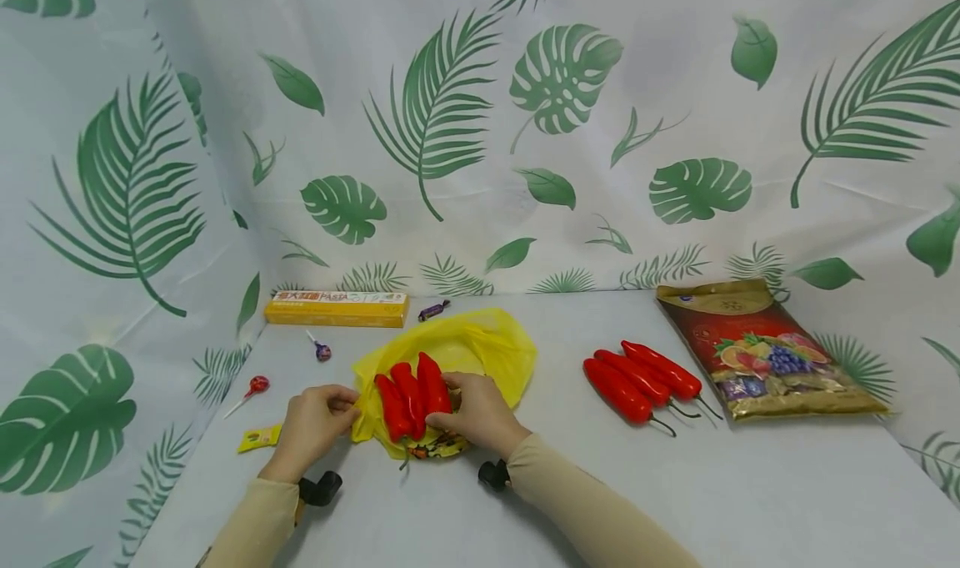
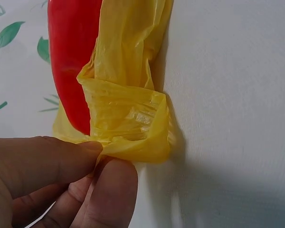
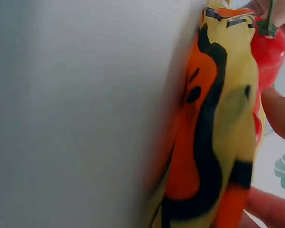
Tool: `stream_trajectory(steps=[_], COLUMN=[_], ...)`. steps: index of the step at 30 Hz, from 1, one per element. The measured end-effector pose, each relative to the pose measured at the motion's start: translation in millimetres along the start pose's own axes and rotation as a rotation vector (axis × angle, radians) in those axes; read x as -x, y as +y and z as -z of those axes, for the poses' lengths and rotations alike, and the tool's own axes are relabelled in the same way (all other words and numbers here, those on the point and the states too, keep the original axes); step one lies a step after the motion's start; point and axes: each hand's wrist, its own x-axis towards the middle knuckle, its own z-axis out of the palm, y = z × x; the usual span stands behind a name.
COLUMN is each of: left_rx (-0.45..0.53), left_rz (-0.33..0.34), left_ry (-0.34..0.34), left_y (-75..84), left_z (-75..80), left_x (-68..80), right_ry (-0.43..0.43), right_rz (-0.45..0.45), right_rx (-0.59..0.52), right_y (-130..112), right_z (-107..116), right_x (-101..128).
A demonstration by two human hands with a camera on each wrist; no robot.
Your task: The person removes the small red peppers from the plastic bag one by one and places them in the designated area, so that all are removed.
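A yellow plastic bag (image 1: 480, 347) lies at the table's middle with three red peppers (image 1: 411, 394) at its near mouth. My left hand (image 1: 351, 405) pinches the bag's left edge; in the left wrist view thumb and forefinger (image 2: 102, 156) nip the rolled yellow film (image 2: 133, 128) beside a red pepper (image 2: 69, 57). My right hand (image 1: 452, 401) curls round the rightmost pepper. In the right wrist view its fingers (image 3: 280, 114) sit by a pepper (image 3: 270, 50) and a yellow, orange and black printed packet (image 3: 213, 118), which lies under the peppers (image 1: 442, 447).
Three more red peppers (image 1: 637, 380) lie to the right, beside a red and gold snack bag (image 1: 765, 351). A yellow pasta box (image 1: 337, 308) and a wrapped sweet (image 1: 433, 309) sit at the back. Two lollipops (image 1: 255, 387) and a small yellow packet (image 1: 260, 439) lie left.
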Motion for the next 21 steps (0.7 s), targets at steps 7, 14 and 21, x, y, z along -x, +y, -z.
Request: stream_trajectory(steps=[7, 14, 21], left_rx=[0.001, 0.007, -0.007], left_rz=[-0.042, -0.062, -0.060], left_ry=[0.032, 0.027, 0.017], left_y=[-4.3, -3.1, -7.5], left_z=[1.2, -1.2, 6.5], left_x=[-2.8, -4.7, -2.5], right_ry=[0.028, 0.058, 0.023], right_rz=[-0.067, -0.035, 0.010], right_rx=[0.050, 0.024, -0.027], right_y=[-10.2, -3.5, 11.6], right_z=[-11.7, 3.6, 32.2], right_x=[-11.1, -2.0, 22.4])
